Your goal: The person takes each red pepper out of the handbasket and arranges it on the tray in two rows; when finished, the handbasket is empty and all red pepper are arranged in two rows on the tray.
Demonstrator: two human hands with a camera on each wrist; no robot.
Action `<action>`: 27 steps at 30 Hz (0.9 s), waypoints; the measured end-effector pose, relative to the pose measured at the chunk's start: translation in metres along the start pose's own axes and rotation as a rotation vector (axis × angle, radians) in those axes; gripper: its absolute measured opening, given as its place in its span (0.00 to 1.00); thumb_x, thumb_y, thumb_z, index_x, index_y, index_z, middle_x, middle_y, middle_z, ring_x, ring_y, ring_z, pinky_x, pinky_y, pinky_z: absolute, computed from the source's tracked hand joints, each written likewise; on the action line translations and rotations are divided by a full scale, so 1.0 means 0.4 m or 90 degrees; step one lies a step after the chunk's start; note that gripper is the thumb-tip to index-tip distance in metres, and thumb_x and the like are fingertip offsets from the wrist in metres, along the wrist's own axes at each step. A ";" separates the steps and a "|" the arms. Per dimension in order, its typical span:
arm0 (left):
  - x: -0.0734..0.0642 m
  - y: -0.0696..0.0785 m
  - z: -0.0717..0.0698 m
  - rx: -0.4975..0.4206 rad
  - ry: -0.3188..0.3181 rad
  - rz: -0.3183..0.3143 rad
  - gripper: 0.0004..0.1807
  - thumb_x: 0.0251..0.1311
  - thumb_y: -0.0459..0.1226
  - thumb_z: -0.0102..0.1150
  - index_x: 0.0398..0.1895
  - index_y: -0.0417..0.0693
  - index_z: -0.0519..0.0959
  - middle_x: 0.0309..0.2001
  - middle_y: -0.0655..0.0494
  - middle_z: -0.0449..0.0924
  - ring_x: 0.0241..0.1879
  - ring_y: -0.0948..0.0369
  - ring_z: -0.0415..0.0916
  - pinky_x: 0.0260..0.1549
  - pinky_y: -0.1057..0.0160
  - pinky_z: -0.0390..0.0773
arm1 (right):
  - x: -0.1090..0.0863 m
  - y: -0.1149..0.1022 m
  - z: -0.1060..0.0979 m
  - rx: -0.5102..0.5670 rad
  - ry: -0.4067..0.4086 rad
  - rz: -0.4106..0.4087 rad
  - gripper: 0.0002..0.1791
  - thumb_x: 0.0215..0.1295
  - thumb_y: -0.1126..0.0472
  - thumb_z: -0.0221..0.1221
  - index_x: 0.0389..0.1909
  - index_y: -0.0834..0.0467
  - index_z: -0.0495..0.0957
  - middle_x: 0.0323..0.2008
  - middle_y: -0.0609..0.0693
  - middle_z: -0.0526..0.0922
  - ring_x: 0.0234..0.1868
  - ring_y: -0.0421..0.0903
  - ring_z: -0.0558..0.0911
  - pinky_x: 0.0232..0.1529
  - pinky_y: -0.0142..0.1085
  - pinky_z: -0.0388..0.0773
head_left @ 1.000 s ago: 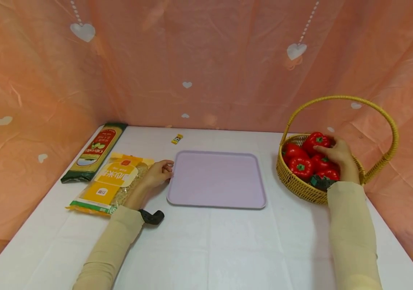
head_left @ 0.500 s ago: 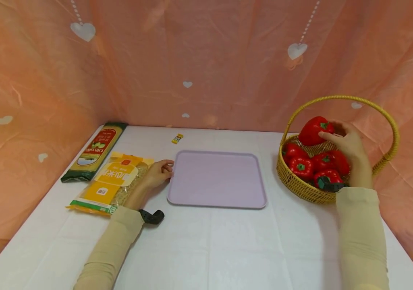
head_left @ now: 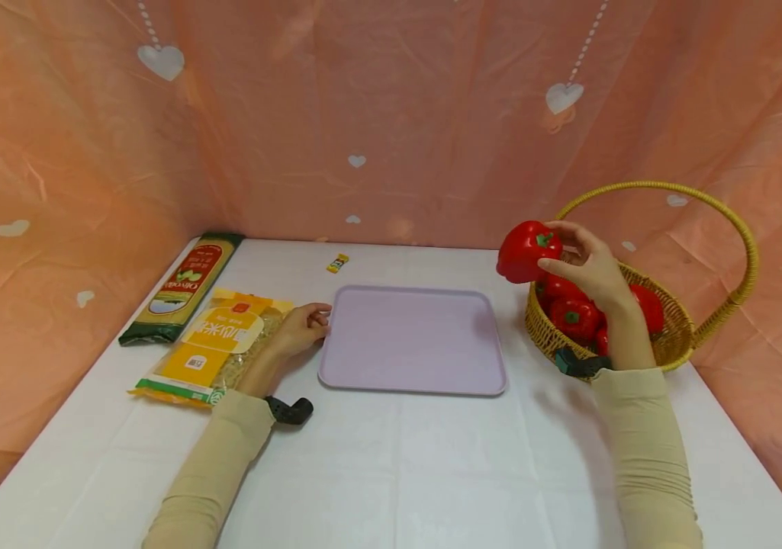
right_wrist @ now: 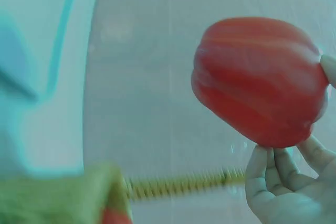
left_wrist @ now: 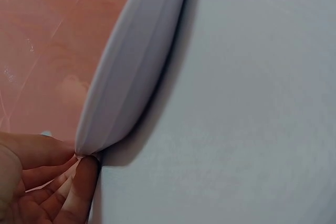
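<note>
A person sits at a white table (head_left: 432, 457) with a lilac tray (head_left: 411, 339) at its middle. The right hand (head_left: 586, 267) holds a red bell pepper (head_left: 528, 250) in the air, fingers and thumb curled round it, above the gap between the tray's right edge and a wicker basket (head_left: 672, 343) (the wrist view shows fingertips (right_wrist: 262, 177) cupping the pepper from below). More red peppers (head_left: 572, 314) lie in the basket, just right of the tray. The left hand (head_left: 303, 326) rests at the tray's left edge, its fingers touching the rim; whether they pinch it I cannot tell. Left of the tray lie 2 packets: a yellow noodle bag (head_left: 215, 343) and, further left, a dark green pasta pack (head_left: 183, 286). A small yellow item (head_left: 337, 263) lies behind the tray.
</note>
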State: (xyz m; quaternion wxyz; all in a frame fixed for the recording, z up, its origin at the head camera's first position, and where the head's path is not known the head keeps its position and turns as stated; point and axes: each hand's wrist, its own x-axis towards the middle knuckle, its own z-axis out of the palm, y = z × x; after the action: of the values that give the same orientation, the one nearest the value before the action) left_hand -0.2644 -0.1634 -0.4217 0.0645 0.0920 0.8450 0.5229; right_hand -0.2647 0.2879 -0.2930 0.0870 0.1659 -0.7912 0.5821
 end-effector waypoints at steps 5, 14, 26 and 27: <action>0.000 -0.001 0.000 0.001 0.002 -0.001 0.24 0.58 0.23 0.53 0.59 0.26 0.65 0.35 0.44 0.71 0.28 0.61 0.69 0.28 0.69 0.75 | 0.024 0.016 0.093 -0.024 -0.013 -0.008 0.30 0.56 0.66 0.63 0.61 0.58 0.67 0.51 0.50 0.73 0.48 0.43 0.73 0.43 0.25 0.74; 0.003 -0.004 0.001 0.003 0.001 0.009 0.23 0.58 0.24 0.53 0.58 0.26 0.66 0.34 0.45 0.71 0.28 0.62 0.69 0.27 0.70 0.75 | 0.058 0.013 0.264 -0.020 -0.061 0.011 0.33 0.55 0.68 0.63 0.62 0.65 0.64 0.59 0.63 0.67 0.59 0.56 0.65 0.60 0.52 0.65; 0.000 -0.001 0.001 0.004 -0.003 0.007 0.23 0.58 0.23 0.52 0.58 0.26 0.65 0.35 0.44 0.71 0.28 0.62 0.70 0.28 0.69 0.75 | 0.125 0.095 0.454 -0.012 -0.097 -0.003 0.33 0.53 0.64 0.66 0.61 0.61 0.68 0.59 0.54 0.69 0.59 0.51 0.69 0.55 0.44 0.73; 0.000 0.000 0.002 0.004 -0.004 0.006 0.23 0.58 0.23 0.52 0.59 0.26 0.65 0.35 0.44 0.71 0.28 0.61 0.70 0.28 0.69 0.75 | 0.128 0.097 0.467 -0.006 -0.096 0.001 0.33 0.52 0.64 0.66 0.61 0.60 0.68 0.59 0.54 0.69 0.58 0.51 0.69 0.55 0.43 0.73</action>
State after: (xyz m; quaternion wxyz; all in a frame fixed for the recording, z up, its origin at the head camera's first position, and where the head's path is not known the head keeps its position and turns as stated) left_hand -0.2644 -0.1629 -0.4221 0.0643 0.0981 0.8461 0.5200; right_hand -0.3162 0.1124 -0.3682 0.0279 0.2083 -0.7982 0.5646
